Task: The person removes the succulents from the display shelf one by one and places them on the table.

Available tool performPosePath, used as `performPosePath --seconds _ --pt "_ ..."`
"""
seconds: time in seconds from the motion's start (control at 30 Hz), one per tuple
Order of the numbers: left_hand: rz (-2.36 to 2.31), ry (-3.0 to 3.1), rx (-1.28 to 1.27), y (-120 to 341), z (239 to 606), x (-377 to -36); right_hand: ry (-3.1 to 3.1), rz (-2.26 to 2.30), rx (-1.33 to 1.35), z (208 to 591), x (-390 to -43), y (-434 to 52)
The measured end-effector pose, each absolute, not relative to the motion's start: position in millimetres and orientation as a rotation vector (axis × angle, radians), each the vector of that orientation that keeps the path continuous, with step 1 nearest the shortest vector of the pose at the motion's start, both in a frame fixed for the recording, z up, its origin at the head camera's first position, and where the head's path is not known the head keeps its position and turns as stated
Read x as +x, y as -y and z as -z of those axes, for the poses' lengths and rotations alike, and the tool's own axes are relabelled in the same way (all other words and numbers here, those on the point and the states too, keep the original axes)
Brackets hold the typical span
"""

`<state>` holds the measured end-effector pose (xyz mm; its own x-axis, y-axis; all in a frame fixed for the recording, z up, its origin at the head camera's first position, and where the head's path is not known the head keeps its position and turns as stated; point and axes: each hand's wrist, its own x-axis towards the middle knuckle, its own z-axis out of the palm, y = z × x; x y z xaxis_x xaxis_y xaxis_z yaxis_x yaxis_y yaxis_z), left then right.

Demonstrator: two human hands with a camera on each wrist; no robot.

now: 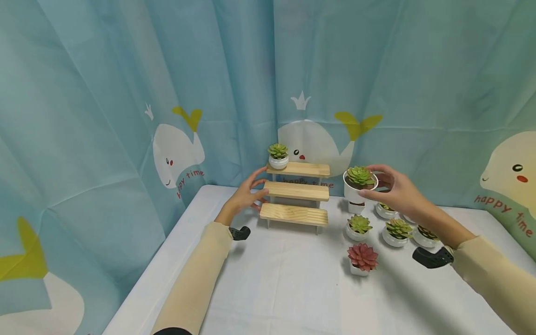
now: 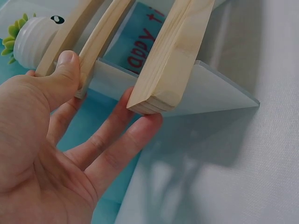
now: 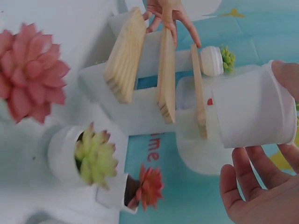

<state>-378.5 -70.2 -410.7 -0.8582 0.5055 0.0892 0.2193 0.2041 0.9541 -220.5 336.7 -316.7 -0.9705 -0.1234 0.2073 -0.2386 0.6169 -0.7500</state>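
My left hand point(image 1: 244, 194) is at the left ends of a three-tier wooden shelf point(image 1: 296, 190). Its spread fingers point(image 2: 105, 144) touch the board ends, and the thumb rests against the middle board. A small green succulent in a round white pot point(image 1: 278, 156) stands at the left of the top board. To the shelf's right, my right hand point(image 1: 398, 188) holds a larger white pot point(image 3: 252, 107) with a green succulent point(image 1: 359, 175) up above the table, fingers and thumb about its sides. Part of this plant is cut off in the right wrist view.
Below the raised pot stand a red succulent in a small white pot point(image 3: 148, 186), a green potted succulent point(image 1: 358, 226) and a pink-red one point(image 1: 362, 257). Several green potted succulents point(image 1: 396, 231) stand further right. Behind the white-covered table point(image 1: 268, 288) hangs a blue curtain point(image 1: 234, 70).
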Motion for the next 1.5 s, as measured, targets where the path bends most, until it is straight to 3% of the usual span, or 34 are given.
performPosePath --seconds 0.83,1.5 --pt "-1.691 -2.257 0.709 70.8 408.3 -378.9 2.653 -1.283 0.185 363.8 -146.7 -404.0" --pt "-1.706 -2.234 0.714 70.5 410.5 -379.8 2.669 -1.354 0.113 418.8 -109.6 -423.3"
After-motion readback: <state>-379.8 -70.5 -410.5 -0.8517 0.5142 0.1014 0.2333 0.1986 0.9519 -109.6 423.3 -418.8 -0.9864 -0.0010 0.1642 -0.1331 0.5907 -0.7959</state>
